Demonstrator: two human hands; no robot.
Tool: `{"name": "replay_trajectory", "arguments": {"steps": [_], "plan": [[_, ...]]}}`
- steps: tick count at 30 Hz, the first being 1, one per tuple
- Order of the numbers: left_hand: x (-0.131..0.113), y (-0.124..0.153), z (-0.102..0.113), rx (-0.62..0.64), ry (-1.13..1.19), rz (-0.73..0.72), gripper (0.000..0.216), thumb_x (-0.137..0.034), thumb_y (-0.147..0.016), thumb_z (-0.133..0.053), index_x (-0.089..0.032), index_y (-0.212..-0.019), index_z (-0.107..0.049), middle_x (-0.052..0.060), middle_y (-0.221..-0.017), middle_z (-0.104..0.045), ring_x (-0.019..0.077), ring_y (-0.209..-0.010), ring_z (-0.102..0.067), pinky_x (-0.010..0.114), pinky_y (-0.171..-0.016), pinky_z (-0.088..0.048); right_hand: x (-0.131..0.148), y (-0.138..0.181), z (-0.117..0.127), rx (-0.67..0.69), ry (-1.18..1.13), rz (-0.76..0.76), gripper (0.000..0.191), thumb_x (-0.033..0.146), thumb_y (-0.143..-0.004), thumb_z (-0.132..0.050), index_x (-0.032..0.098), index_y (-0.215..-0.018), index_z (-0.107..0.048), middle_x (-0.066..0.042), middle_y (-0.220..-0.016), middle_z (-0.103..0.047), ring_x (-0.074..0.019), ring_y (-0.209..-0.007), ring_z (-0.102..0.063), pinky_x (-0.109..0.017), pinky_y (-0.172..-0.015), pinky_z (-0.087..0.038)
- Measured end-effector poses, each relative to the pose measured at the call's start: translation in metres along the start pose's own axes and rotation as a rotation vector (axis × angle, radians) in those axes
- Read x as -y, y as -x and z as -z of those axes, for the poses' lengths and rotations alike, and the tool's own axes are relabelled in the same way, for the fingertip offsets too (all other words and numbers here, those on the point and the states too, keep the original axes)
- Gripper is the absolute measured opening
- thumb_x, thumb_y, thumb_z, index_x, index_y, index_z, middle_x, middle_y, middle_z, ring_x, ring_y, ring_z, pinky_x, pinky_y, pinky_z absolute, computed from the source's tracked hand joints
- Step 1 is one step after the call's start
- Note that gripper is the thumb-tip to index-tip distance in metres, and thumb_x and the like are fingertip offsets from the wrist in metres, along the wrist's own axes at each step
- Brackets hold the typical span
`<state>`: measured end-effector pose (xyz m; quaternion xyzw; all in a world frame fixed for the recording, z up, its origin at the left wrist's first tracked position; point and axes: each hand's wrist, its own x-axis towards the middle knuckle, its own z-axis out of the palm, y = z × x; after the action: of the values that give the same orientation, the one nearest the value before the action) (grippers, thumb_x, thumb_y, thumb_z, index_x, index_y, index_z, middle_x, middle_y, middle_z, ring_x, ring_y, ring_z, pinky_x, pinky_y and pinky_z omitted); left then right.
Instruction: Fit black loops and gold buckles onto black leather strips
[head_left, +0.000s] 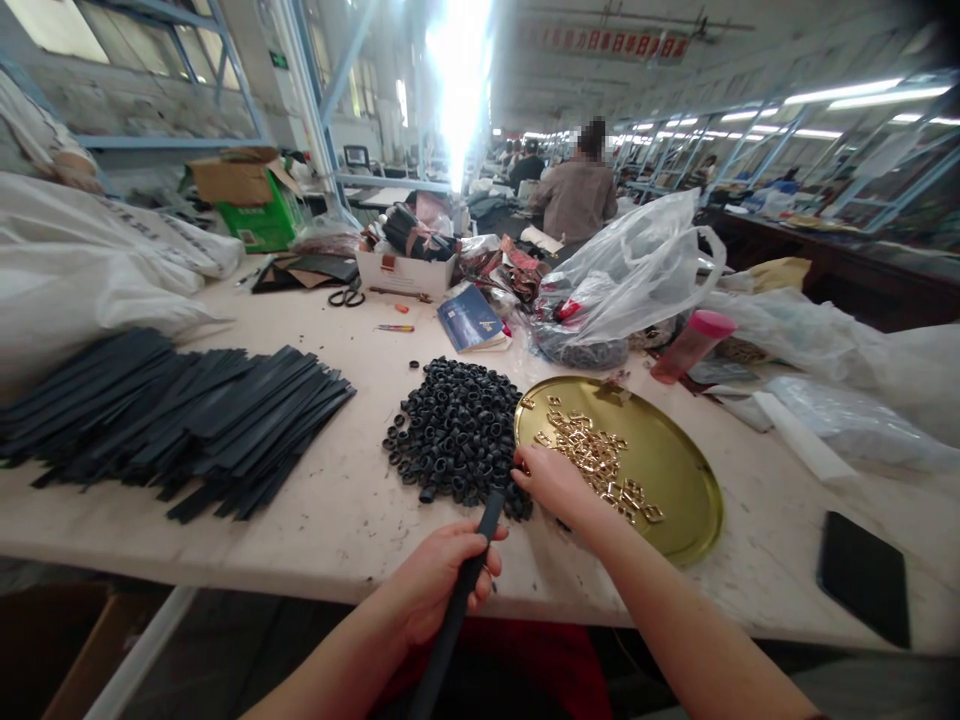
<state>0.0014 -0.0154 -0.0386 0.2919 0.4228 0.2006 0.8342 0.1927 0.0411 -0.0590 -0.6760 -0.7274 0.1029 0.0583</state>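
My left hand [450, 575] is closed round a long black strap [456, 610], its end pointing up toward a pile of small black loops [461, 425]. At the right edge of that pile is my right hand [555, 480], with its fingers bent together among the loops beside the rim of a round gold tray [675, 470]. What those fingertips hold, if anything, is too small to make out. Many small gold buckles [589, 450] lie scattered in the tray. A heap of more black straps [225, 420] rests on the left of the table.
Behind the loops lie a blue booklet [471, 318], scissors [346, 295] and a white box [405, 272] of dark pieces. A clear plastic bag [630, 270] and a pink-lidded bottle [694, 345] stand beyond the tray. A phone [862, 575] is far right; a person [577, 190] sits ahead.
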Motion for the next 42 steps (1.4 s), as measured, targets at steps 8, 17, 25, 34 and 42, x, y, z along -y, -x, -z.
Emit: {"name": "replay_trajectory", "arguments": {"steps": [8, 17, 25, 34, 42], "plan": [[-0.001, 0.000, -0.002, -0.021, -0.080, -0.016, 0.030, -0.024, -0.070, -0.047, -0.014, -0.098, -0.051, -0.002, -0.063, -0.055, 0.0043, -0.040, -0.046, 0.014, -0.036, -0.030, -0.001, 0.000, -0.004, 0.010, -0.100, -0.016, 0.021, 0.011, -0.070, -0.048, 0.016, -0.087, -0.059, -0.007, -0.085, -0.061, -0.0183, -0.080, -0.056, -0.025, -0.069, -0.037], [0.001, -0.026, 0.000, -0.126, -0.547, -0.313, 0.026, -0.033, -0.081, -0.034, -0.014, -0.086, -0.051, -0.004, -0.054, -0.051, 0.0072, -0.039, -0.046, 0.018, -0.040, -0.031, -0.002, 0.018, 0.001, -0.044, -0.505, -0.060, 0.025, 0.016, -0.076, -0.045, 0.016, -0.099, -0.054, -0.005, -0.085, -0.060, -0.0157, -0.077, -0.056, -0.028, -0.071, -0.043], [-0.007, -0.022, -0.002, -0.245, -0.995, -0.467, 0.029, -0.031, -0.083, -0.035, -0.018, -0.066, -0.055, -0.002, -0.047, -0.049, 0.0117, -0.046, -0.046, 0.022, -0.047, -0.026, 0.022, 0.057, -0.004, 0.019, -1.573, -0.258, 0.025, 0.031, -0.068, -0.066, 0.020, -0.088, -0.057, 0.000, -0.081, -0.060, -0.0126, -0.071, -0.056, -0.029, -0.072, -0.045], [-0.010, 0.007, -0.004, -0.173, -1.167, -0.412, 0.031, -0.038, -0.084, -0.034, -0.020, -0.088, -0.058, 0.006, -0.078, -0.064, 0.0199, -0.073, -0.058, 0.025, -0.066, -0.037, 0.041, 0.082, -0.022, -0.160, -1.283, -0.123, 0.026, 0.029, -0.067, -0.066, 0.022, -0.091, -0.057, 0.000, -0.077, -0.059, -0.0150, -0.072, -0.056, -0.029, -0.070, -0.044], [-0.009, 0.009, -0.007, -0.174, -1.025, -0.482, 0.037, -0.040, -0.086, -0.028, -0.017, -0.100, -0.053, 0.006, -0.087, -0.063, 0.0185, -0.080, -0.057, 0.025, -0.068, -0.040, 0.031, 0.083, -0.010, -0.114, -1.066, -0.029, 0.047, 0.033, -0.075, -0.058, 0.023, -0.118, -0.042, -0.003, -0.088, -0.058, -0.0164, -0.075, -0.056, -0.029, -0.068, -0.044]]}}
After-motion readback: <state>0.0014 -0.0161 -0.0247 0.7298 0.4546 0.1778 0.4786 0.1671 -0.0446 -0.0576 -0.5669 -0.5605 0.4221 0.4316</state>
